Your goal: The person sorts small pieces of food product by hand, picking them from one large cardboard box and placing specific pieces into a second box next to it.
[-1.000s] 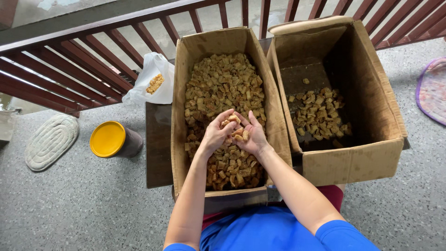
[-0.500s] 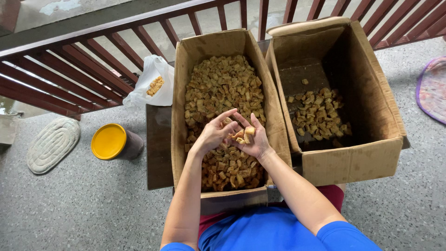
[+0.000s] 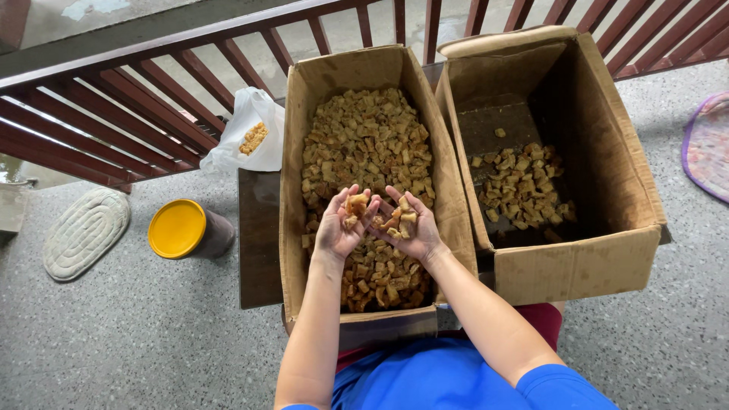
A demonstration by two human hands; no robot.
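Both hands, left (image 3: 342, 228) and right (image 3: 408, 228), cup brown chunks (image 3: 380, 216) in loosely open palms above the full box (image 3: 296, 190).

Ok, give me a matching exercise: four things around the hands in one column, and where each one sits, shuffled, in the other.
Things:
1. left box
2. right box
3. yellow-lidded jar
4. white bag

Places:
A. against the railing, left of the boxes
B. under both hands, nearly full of brown pieces
C. on the floor beside the oval mat
D. holding only a small pile of pieces

Pairs: 1-B, 2-D, 3-C, 4-A
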